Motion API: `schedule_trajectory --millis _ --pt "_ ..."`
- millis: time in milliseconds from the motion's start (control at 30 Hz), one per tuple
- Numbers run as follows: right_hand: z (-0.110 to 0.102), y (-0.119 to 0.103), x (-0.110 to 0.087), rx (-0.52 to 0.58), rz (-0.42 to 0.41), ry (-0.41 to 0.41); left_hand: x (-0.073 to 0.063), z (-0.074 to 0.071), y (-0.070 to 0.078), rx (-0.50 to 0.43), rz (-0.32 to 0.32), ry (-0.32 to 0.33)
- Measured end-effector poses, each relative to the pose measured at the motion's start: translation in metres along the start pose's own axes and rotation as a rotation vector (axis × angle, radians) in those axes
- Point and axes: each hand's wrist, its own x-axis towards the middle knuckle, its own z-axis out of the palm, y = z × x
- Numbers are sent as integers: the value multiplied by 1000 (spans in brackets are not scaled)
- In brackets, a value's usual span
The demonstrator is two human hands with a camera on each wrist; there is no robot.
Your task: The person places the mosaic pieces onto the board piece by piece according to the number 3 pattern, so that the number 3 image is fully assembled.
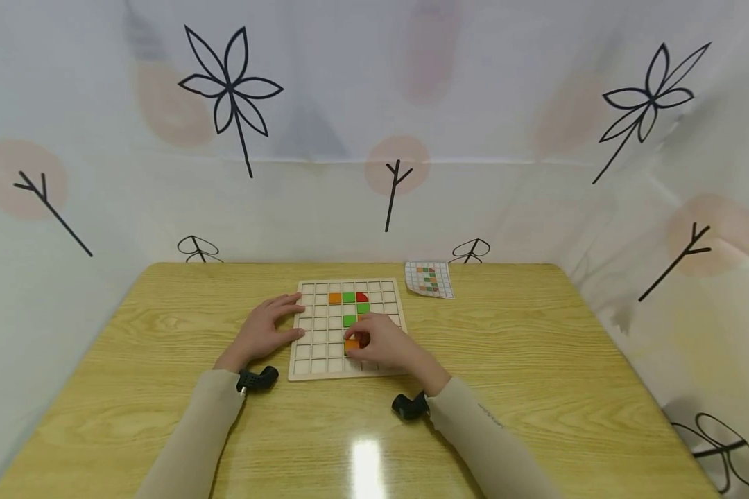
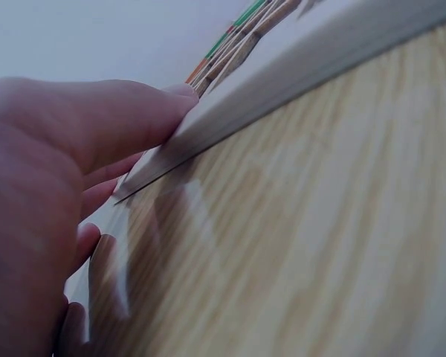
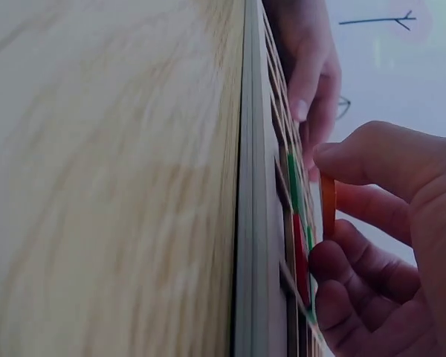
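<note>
A wooden grid board (image 1: 319, 348) lies on the table, divided into small square cells. My right hand (image 1: 388, 342) is over its lower right part and pinches an orange square tile (image 1: 351, 344) between thumb and fingers. In the right wrist view that orange tile (image 3: 328, 207) stands edge-on close over the board. My left hand (image 1: 263, 330) rests at the board's left edge, fingers extended, with thumb and fingertips on the rim. Set in the board are an orange tile (image 1: 335, 298), several green tiles (image 1: 349, 297) and a red rounded piece (image 1: 362, 297). My right hand hides other cells.
A paper card (image 1: 444, 285) printed with a coloured grid pattern lies behind the board to the right. The wooden table (image 1: 524, 346) reaches back to a white cloth backdrop (image 1: 324, 208) with drawn plants. Both wrists wear small black devices (image 1: 409, 407).
</note>
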Motion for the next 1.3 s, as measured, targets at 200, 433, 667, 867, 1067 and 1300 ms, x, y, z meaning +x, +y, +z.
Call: schedule_trajectory --millis 200,433,667,867,1067,1300 --pt "4 -7 8 -14 11 -35 0 1 0 2 -1 4" --pt "9 -11 12 6 71 -65 0 1 1 7 -11 0" --pt "9 -15 14 16 149 -79 0 1 1 9 -17 -1" --pt "12 -15 16 -5 158 -72 0 0 2 2 -12 1" --pt "16 -15 18 -36 172 -57 0 -1 4 3 -12 3" --pt "16 -19 17 -45 172 -51 0 -1 4 10 -6 -1"
